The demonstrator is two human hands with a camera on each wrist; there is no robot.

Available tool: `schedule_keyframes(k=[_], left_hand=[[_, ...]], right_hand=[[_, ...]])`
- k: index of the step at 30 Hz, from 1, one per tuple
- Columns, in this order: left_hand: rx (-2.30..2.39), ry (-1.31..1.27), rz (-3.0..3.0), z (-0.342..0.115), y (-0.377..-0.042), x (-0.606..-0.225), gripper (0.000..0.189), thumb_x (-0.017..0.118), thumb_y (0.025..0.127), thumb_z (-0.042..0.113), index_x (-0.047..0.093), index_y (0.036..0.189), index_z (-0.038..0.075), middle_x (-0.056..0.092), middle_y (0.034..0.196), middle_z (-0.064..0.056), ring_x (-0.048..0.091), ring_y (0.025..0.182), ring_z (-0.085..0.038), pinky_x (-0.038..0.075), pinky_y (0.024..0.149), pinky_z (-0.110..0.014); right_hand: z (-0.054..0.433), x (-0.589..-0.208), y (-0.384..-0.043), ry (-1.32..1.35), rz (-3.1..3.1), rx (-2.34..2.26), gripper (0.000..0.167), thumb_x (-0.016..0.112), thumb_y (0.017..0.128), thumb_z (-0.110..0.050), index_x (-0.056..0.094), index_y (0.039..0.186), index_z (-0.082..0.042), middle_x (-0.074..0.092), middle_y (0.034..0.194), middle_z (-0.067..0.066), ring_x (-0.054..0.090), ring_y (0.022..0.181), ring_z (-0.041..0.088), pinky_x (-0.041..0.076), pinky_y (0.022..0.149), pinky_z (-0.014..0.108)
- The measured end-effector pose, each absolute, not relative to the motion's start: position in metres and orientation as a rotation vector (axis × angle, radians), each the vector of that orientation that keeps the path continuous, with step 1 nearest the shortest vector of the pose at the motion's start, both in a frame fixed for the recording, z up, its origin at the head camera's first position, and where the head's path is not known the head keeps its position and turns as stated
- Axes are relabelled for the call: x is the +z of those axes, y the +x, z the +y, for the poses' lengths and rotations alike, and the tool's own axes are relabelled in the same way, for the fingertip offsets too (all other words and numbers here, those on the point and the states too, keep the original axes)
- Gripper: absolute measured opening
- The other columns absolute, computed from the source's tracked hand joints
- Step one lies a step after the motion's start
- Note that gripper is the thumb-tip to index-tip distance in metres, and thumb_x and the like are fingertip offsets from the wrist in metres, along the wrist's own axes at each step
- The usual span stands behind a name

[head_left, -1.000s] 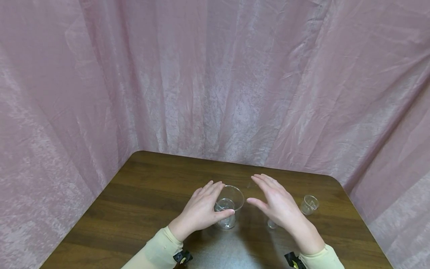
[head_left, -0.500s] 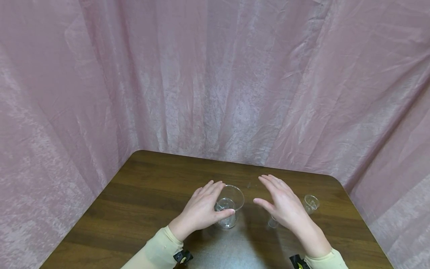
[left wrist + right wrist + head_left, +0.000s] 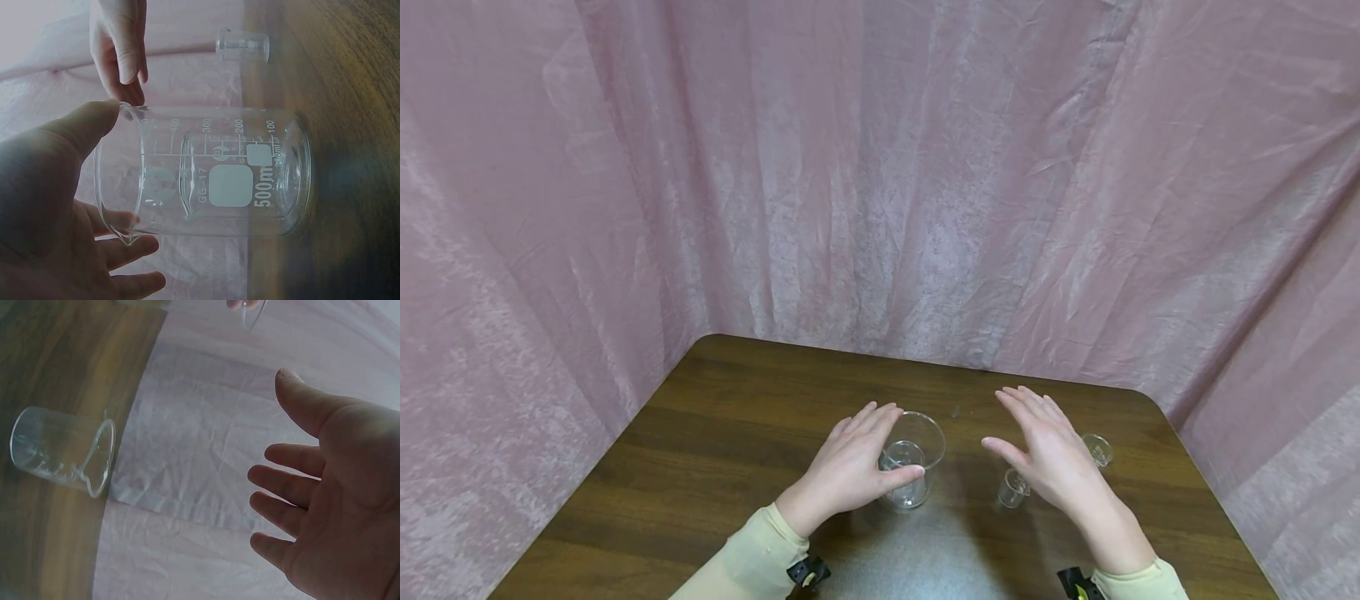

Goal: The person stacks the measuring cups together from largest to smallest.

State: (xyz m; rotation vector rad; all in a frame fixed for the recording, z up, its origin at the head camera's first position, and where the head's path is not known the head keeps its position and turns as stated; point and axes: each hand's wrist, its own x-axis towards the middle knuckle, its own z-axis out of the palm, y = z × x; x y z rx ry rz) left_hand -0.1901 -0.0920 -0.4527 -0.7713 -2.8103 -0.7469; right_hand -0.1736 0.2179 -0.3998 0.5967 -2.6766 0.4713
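Head view: large beaker (image 3: 936,454) stands on worktop (image 3: 715,450), nested beaker (image 3: 904,454) inside, tiny beaker (image 3: 1012,490) and small beaker (image 3: 1099,451) right of it; left wrist: left hand (image 3: 53,181), fingers grasping the large beaker's rim; right wrist: right hand (image 3: 347,500), apart from it, fingers loose.

A large clear glass beaker (image 3: 231,185) with white printed graduations and a pouring lip stands upright on the table (image 3: 760,417), held at its rim by the left hand (image 3: 850,467); a smaller clear glass beaker (image 3: 904,458) nests upright inside. From the large one in the head view, a little clear glass beaker (image 3: 1011,492) stands upright toward 4 o'clock, and a partly hidden clear glass beaker (image 3: 1099,451) lies farther off toward 3 o'clock.
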Motion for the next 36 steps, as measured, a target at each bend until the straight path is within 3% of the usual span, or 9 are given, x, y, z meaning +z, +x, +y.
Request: schedule_keyframes(k=[36], left_hand=[[-0.753, -0.769, -2.818, -0.092, -0.189, -0.452, 0.093, 0.071, 0.097, 0.072, 0.050, 0.165, 0.011, 0.049, 0.170, -0.009, 0.038, 0.160, -0.038, 0.034, 0.124, -0.069]], right_hand=[[0.257, -0.410, -0.172, 0.472, -2.714, 0.453, 0.075, 0.084, 0.099, -0.037, 0.056, 0.155, 0.005, 0.055, 0.160, 0.027, 0.042, 0.153, 0.051, 0.025, 0.127, 0.066]])
